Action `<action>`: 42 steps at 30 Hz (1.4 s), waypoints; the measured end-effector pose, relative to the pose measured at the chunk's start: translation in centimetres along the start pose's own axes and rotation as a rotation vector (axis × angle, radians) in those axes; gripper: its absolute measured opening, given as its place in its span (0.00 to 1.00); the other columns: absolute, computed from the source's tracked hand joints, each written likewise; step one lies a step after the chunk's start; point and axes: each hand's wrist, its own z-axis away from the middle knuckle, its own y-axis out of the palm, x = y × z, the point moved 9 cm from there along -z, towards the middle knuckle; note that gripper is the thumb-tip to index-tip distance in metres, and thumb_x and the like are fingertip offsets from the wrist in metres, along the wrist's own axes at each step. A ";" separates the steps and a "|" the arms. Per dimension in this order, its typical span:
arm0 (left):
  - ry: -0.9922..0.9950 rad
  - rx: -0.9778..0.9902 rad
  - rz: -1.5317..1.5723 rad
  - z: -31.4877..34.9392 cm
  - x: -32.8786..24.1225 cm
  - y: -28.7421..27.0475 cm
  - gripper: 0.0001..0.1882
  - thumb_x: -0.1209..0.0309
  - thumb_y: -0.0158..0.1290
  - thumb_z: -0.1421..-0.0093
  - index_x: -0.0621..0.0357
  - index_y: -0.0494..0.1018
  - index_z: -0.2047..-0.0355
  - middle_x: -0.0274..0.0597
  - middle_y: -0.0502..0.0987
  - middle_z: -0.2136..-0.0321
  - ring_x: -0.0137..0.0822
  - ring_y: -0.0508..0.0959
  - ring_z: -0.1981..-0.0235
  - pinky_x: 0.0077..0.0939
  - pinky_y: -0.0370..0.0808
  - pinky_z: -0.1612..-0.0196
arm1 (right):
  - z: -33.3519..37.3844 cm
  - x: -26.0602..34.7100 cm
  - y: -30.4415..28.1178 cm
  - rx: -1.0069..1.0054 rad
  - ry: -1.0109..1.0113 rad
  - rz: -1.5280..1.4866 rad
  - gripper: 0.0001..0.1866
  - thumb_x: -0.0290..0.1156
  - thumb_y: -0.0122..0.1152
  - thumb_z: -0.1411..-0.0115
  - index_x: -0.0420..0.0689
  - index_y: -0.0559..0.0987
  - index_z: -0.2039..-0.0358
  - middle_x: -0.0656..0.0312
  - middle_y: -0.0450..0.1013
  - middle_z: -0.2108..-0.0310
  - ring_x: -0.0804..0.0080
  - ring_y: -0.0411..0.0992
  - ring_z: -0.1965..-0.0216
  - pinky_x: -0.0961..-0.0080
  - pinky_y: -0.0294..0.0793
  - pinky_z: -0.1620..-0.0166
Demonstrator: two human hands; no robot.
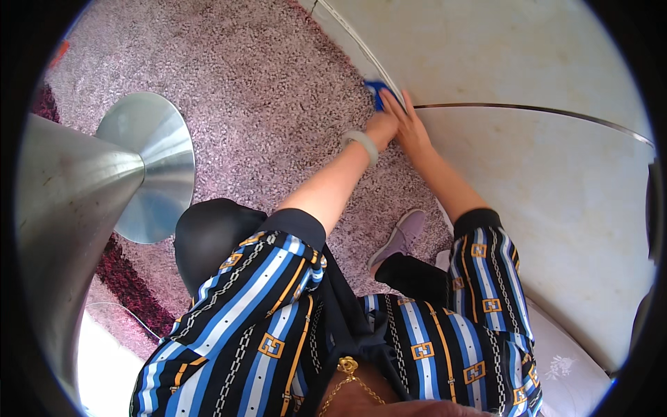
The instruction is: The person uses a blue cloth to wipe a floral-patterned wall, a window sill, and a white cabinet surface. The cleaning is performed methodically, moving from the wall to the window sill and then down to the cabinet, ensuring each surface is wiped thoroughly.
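At the long edge of a cream panel (pixel 521 62), my two hands are close together and partly overlap. A blue cloth (pixel 376 89) is bunched at that edge. My right hand (pixel 411 128) reaches over it, its fingers bent onto the cloth and another finger stretched along the panel's edge. My left hand (pixel 382 127), with a pale bangle (pixel 363 146) at the wrist, is just left of it. Its fingers look curled in, and my right hand partly hides what they hold. A thin white strip (pixel 361 46) runs along the panel's edge beyond the cloth.
A shaggy mauve carpet (pixel 257 90) with a dark maroon band covers the floor. To the left stands a silver cone-shaped pedestal (pixel 76 184) with a round metal base. My lilac shoe (pixel 405 236) rests beside the panel. A dark seam (pixel 528 106) crosses the panel.
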 end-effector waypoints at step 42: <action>0.169 -0.796 0.541 0.9 -5.4 -13.0 0.23 0.68 0.44 0.34 0.65 0.65 0.41 0.57 0.73 0.45 0.51 0.75 0.47 0.40 0.71 0.46 | -15.8 -6.4 -5.2 -0.251 0.061 -0.049 0.26 0.41 0.46 0.37 0.49 0.71 0.39 0.68 0.53 0.29 0.68 0.39 0.26 0.41 0.32 0.29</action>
